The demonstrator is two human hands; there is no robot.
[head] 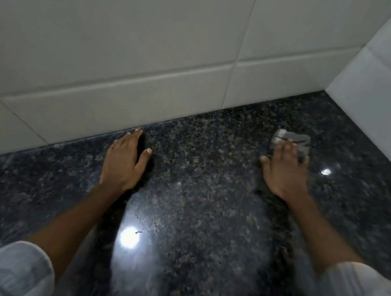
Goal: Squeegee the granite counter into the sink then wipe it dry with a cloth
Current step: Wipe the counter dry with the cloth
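Observation:
The dark speckled granite counter fills the lower half of the view. My left hand lies flat on it, fingers together and thumb out, fingertips close to the back wall. My right hand presses down on a small grey cloth with dark stripes, near the back right corner; the cloth shows beyond my fingers and the hand is blurred. No squeegee and no sink are in view.
White tiled wall runs along the back of the counter and a second tiled wall closes the right side, forming a corner. Bright light reflections shine on the stone. White sleeves cover both forearms low in the frame.

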